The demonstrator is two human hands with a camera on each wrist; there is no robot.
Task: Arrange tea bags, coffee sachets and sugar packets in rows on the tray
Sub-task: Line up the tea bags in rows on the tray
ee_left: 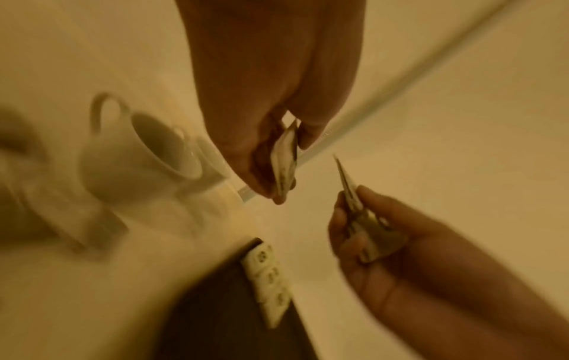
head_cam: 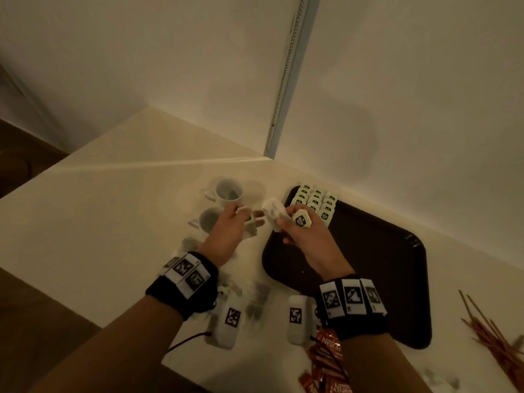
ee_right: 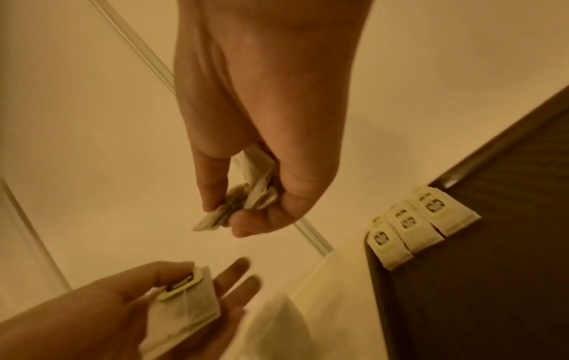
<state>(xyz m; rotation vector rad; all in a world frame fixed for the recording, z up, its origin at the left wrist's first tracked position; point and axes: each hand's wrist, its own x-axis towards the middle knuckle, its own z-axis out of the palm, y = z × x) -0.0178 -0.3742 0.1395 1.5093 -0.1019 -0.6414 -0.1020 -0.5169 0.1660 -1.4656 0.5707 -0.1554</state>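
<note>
My left hand point(head_cam: 246, 220) hovers over the table left of the tray and pinches a white tea bag point(ee_right: 184, 299) under the thumb by its yellow tag. My right hand point(head_cam: 286, 222), over the tray's left edge, grips a small bunch of tea bags point(head_cam: 272, 212), their tags sticking out point(ee_right: 212, 221). The dark brown tray point(head_cam: 368, 265) holds three short rows of tea bags point(head_cam: 316, 202) in its far left corner. The two hands are close together but apart.
Two white cups point(head_cam: 228, 191) point(head_cam: 209, 219) stand left of the tray, beside my left hand. Loose tea bags point(head_cam: 256, 300) lie near the wrists. Red coffee sachets point(head_cam: 326, 361) lie at the front edge and thin brown sticks point(head_cam: 493, 333) at the right. Walls close the far side.
</note>
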